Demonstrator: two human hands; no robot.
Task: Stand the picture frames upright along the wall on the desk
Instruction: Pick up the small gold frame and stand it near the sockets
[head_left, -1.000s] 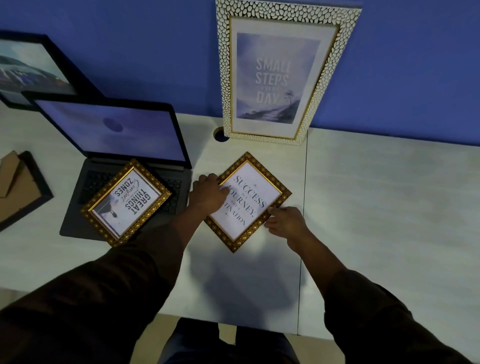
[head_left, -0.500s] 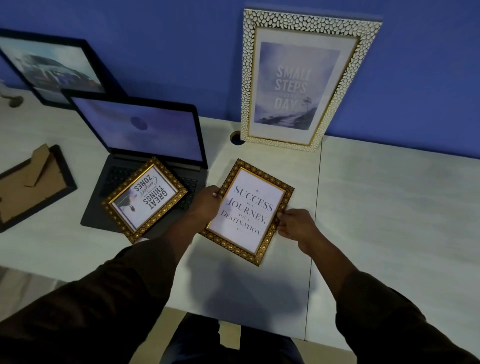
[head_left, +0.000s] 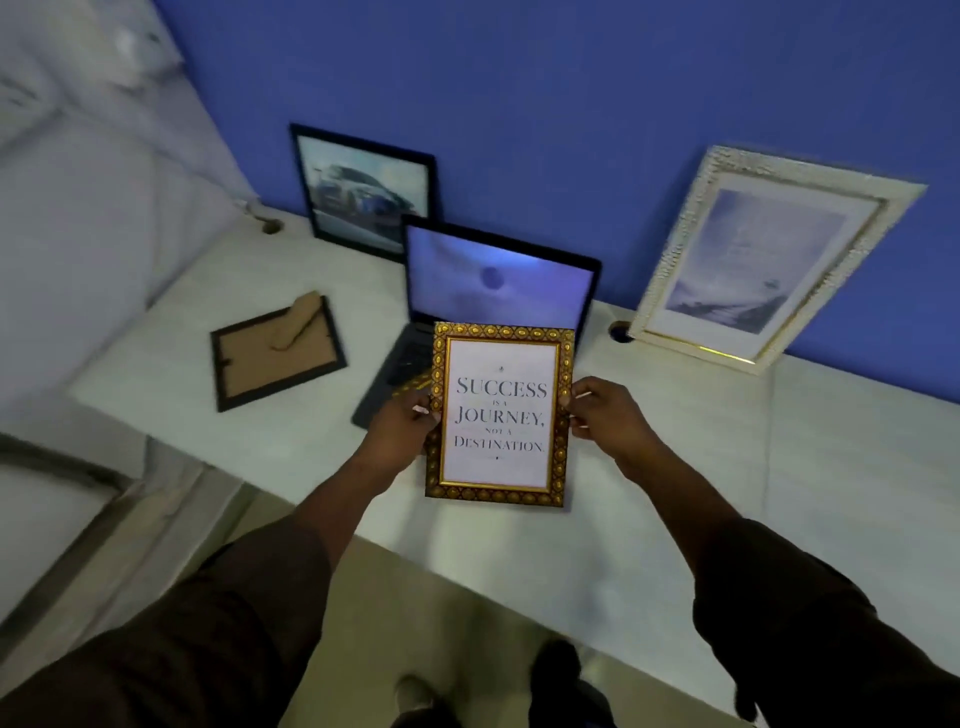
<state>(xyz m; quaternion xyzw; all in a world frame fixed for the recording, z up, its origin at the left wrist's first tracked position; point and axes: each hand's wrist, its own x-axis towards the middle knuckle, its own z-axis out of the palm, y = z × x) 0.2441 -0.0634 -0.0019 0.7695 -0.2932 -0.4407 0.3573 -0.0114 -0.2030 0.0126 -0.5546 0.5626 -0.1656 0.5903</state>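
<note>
Both hands pinch the gold frame (head_left: 500, 414) by its side edges, left hand (head_left: 402, 434) and right hand (head_left: 602, 415) closed on it, print facing up, above the table (head_left: 779, 467); beyond the grip, a laptop (head_left: 493, 291)

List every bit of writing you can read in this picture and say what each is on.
"SUCCESS IS A JOURNEY, NOT A DESTINATION." on the print in the gold frame, held by the left hand and right hand.
White frame against the wall: its print is too blurred to read.
Black frame against the wall: a car picture, no text legible.
Laptop screen: no words visible.
Frame lying face down: only its back shows, no writing.
</note>
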